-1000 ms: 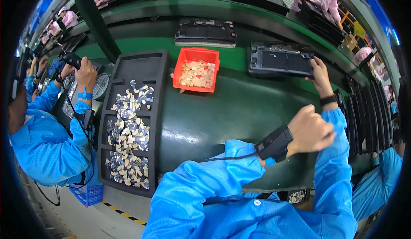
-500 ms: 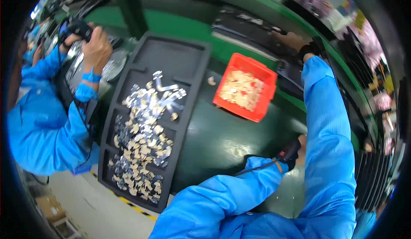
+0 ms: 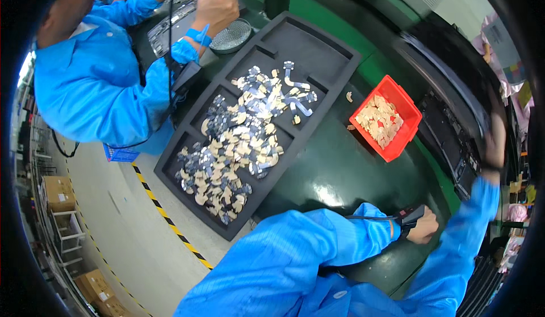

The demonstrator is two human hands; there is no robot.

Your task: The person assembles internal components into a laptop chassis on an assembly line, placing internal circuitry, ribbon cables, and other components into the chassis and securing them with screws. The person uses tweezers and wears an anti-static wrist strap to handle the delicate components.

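My left hand (image 3: 424, 226) is curled closed over the dark green tabletop (image 3: 318, 175). A black device is strapped at its wrist, and whatever the fingers hold is hidden. At the right, my right hand (image 3: 495, 147) is smeared by motion beside a long dark panel (image 3: 448, 73), so its fingers cannot be read. Under that panel lies a black flat assembly (image 3: 440, 129). Between my hands and the black tray stands a red bin (image 3: 410, 141) with tan curved pieces (image 3: 379, 121) inside. One loose tan piece (image 3: 349, 97) lies beside it.
A compartmented black tray (image 3: 309, 47) holds a heap of small flex cables and tan pieces (image 3: 238, 141). At the left a co-worker in a blue sleeve (image 3: 113, 112) grips a dark tool. A round silver dish (image 3: 231, 36) sits beside the co-worker. Yellow-black tape (image 3: 164, 215) marks the floor.
The view has swung, shifting the tray and bin rightward. My right hand has moved from the far black assembly to the right side, where a dark panel now appears lifted and blurred.
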